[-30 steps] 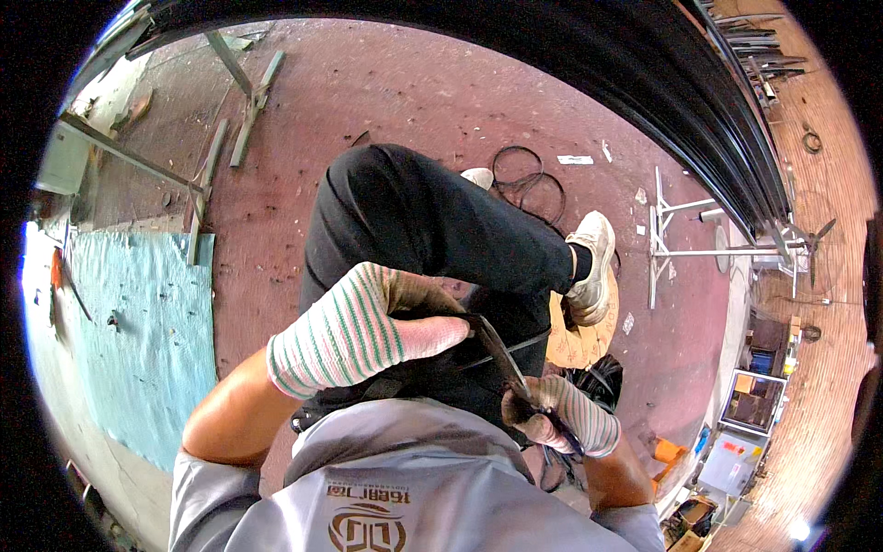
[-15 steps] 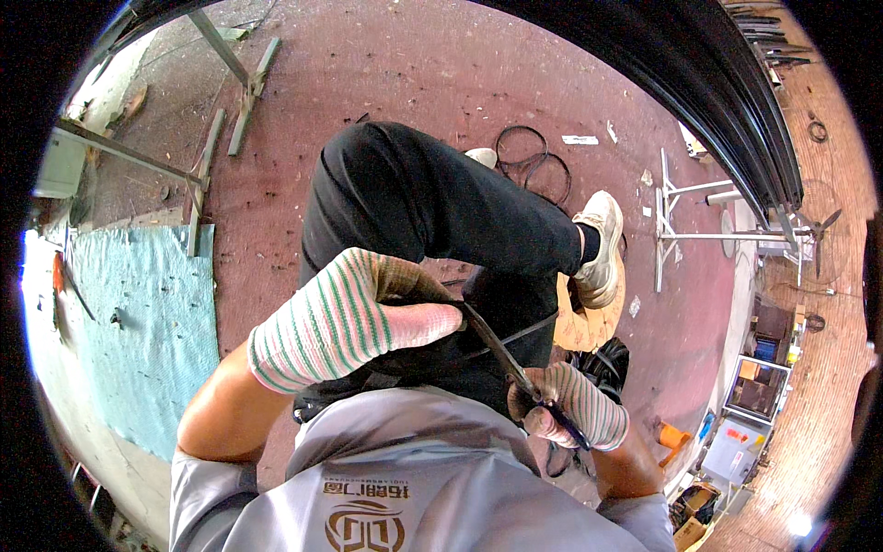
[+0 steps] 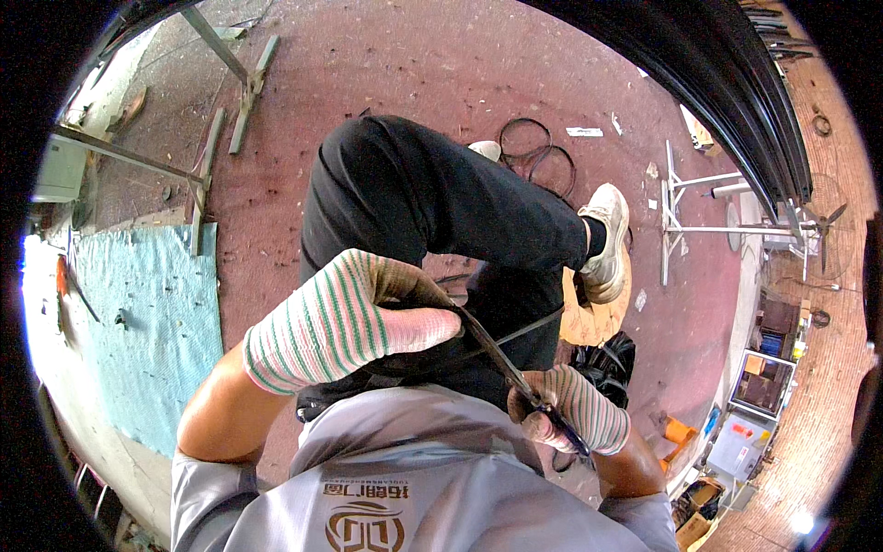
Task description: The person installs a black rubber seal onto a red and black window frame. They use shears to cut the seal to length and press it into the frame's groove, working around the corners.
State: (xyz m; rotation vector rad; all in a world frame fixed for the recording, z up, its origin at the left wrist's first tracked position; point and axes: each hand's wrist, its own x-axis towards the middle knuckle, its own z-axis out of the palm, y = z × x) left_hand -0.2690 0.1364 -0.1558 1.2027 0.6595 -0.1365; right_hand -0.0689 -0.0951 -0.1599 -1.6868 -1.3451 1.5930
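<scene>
My left hand (image 3: 331, 317), in a white knit glove with green stripes, is closed with thumb and fingers pinching a thin black strip (image 3: 524, 329) over my lap. A gloved right hand (image 3: 579, 405), mine too, grips the dark handles of a pair of scissors (image 3: 501, 361). Their long blades slant up and left, and the tips reach the thumb of my left hand. Whether the blades touch the strip cannot be made out against my black trousers (image 3: 441, 198).
Two rings of black cord (image 3: 552, 170) lie on the red floor beyond my legs. Long black profiles (image 3: 736, 101) rest on a white stand (image 3: 670, 212) at the right. Metal trestle legs (image 3: 198, 184) and a light-blue sheet (image 3: 147, 322) are at the left.
Both hands hold almost the same pose. The surroundings and my raised foot have shifted slightly to the right in the picture.
</scene>
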